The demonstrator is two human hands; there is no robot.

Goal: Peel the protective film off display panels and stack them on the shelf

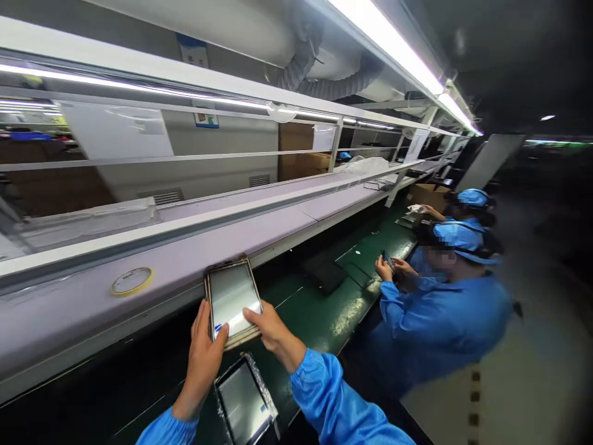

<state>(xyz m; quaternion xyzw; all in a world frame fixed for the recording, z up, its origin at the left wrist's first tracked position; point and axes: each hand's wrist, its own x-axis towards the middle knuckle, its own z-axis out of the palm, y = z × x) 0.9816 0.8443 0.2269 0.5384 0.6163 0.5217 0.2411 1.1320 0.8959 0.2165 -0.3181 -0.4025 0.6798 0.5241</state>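
1. The left hand (201, 361), in a blue sleeve, was clamped on the lower left edge of a tablet-sized glass panel (230, 296), its thumb pressed onto the panel's face.
2. The right hand (273, 337) was closed over the lower right corner. The hands stood slightly apart, holding the panel tilted between them at lower centre of the frame, clear of the surfaces below.
3. The panel looked stiff, fairly light and fragile, and its glossy face seemed likely to be slippery. The bronze-coloured rim (250, 334) looked like the safest place to take hold, with the glass left untouched.
4. Directly below, a second glass panel (243, 402), edged with clear film, lay on a green work mat (315, 327).
5. At left of centre, a roll of yellow tape (132, 281) lay on a lilac shelf (92, 315).
6. At right, a nearby co-worker's hands (388, 269) held a small dark device (388, 259). Another person in a blue cap (472, 198) sat beyond, near a cardboard box (428, 194).
7. At upper centre, a flexible duct (324, 80) ran overhead.
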